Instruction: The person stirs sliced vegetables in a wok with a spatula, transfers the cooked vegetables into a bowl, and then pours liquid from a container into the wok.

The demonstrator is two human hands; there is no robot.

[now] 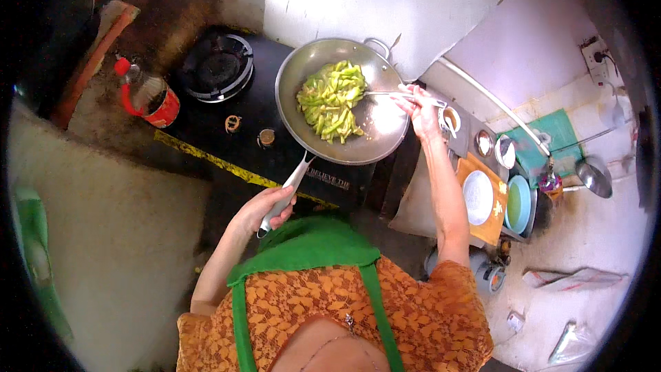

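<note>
My wok (379, 129) sat over the right end of the black stove top (275, 164), with sliced green vegetables (334, 103) heaped in its middle and left side. A bottle (155, 100) with a red cap and handle stood just beyond the stove top's left edge. Past its right edge, a small bowl (452, 111) held something brown and a white spoon; a white plate (478, 197) lay on the cutting board (494, 227), near the board's left edge, and a blue basin (528, 207) stood just off its right edge.

My left arm was bent, the hand low by the stove top's front edge; my right arm reached forward, nearly straight. My left hand (270, 208) was closed round the wok's handle (297, 173). My right hand (421, 114) had its fingers closed on a long-handled metal utensil (382, 93), whose far end met the vegetables.
</note>
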